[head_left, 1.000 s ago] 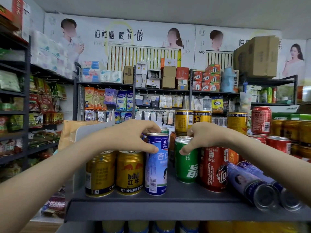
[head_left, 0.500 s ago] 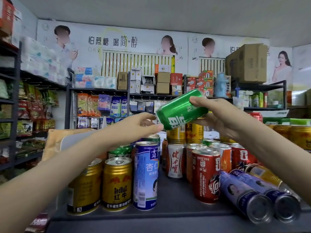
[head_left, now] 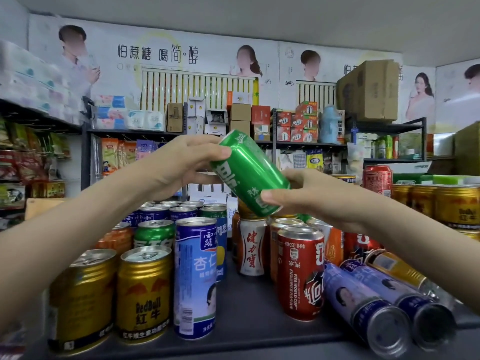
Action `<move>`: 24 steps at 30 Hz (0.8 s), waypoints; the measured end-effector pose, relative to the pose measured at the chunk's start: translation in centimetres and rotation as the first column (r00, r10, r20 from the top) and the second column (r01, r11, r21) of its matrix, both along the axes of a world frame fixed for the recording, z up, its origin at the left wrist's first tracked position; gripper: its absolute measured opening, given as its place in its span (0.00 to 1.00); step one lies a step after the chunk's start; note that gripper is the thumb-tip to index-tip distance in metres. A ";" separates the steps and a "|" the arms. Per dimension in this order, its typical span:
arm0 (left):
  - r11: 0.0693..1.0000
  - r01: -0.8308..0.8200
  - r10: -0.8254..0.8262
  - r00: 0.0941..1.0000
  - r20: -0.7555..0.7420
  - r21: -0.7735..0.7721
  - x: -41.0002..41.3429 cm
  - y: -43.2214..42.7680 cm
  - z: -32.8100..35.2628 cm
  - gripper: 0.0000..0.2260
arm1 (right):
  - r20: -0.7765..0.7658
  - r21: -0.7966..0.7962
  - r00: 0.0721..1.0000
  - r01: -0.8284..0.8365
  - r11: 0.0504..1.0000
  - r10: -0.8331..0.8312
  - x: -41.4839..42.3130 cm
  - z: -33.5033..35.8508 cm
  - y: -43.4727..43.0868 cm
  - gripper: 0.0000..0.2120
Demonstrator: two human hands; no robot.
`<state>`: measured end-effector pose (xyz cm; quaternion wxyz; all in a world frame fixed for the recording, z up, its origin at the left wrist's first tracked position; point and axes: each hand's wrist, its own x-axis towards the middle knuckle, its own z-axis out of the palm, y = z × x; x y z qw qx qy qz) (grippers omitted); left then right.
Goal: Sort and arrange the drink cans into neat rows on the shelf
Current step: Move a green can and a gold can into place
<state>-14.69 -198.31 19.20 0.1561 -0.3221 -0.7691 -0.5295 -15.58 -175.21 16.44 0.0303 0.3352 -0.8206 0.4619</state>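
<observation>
Left hand [head_left: 181, 162] and right hand [head_left: 314, 201] both grip the tilted can [head_left: 249, 172] mid-frame, so I'd straighten it, then park it by the standing green can [head_left: 154, 233] lower left.

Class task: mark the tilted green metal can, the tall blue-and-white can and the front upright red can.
tilted green metal can [head_left: 249, 172]: head view, middle of side wall.
tall blue-and-white can [head_left: 196, 278]: head view, printed label.
front upright red can [head_left: 300, 272]: head view, label middle.

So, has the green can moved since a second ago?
Yes. The green can stood on the shelf between the tall blue can and the red can; now it is above both, tilted, held by left hand and right hand.
</observation>
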 end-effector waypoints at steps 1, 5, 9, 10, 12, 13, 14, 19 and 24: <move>0.999 -0.012 0.011 1.000 -0.019 -0.037 -0.3 0.1 0.0 0.22 | -0.032 0.054 0.999 0.004 0.999 -0.002 -0.1 -0.1 -0.1 0.26; 0.990 -0.092 0.090 0.996 -0.029 -0.109 -1.3 0.3 0.0 0.24 | -0.089 0.167 0.995 -0.017 0.986 0.032 -0.9 -0.2 -0.6 0.23; 0.946 -0.189 0.186 0.982 -0.035 -0.262 -1.6 0.6 0.0 0.22 | -0.144 0.174 0.988 -0.032 0.984 0.057 -2.2 0.1 -0.3 0.20; 0.924 -0.210 0.211 0.977 -0.034 -0.319 -1.6 0.8 -0.1 0.19 | -0.159 0.150 0.986 -0.030 0.988 0.054 -2.6 0.3 -0.2 0.17; 0.874 -0.229 0.256 0.967 0.004 -0.429 -1.8 1.2 -0.2 0.15 | -0.221 0.121 0.975 -0.001 0.993 0.028 -3.1 0.4 0.2 0.13; 0.843 -0.218 0.267 0.963 0.031 -0.491 -2.0 1.4 -0.4 0.15 | -0.255 0.102 0.967 0.025 0.995 0.002 -3.4 0.5 0.4 0.12; 0.806 -0.200 0.275 0.960 0.054 -0.557 -2.1 1.5 -0.6 0.15 | -0.285 0.067 0.958 0.053 0.996 -0.031 -3.7 0.5 0.6 0.11; 0.547 -0.205 0.355 0.935 0.004 -0.811 -3.4 1.9 -1.7 0.21 | -0.470 -0.213 0.826 0.237 0.948 -0.312 -5.5 0.9 1.3 0.10; 0.439 -0.068 0.362 0.926 0.107 -0.896 -3.7 2.6 -1.0 0.20 | -0.549 -0.203 0.709 0.400 0.894 -0.443 -7.7 1.6 1.8 0.24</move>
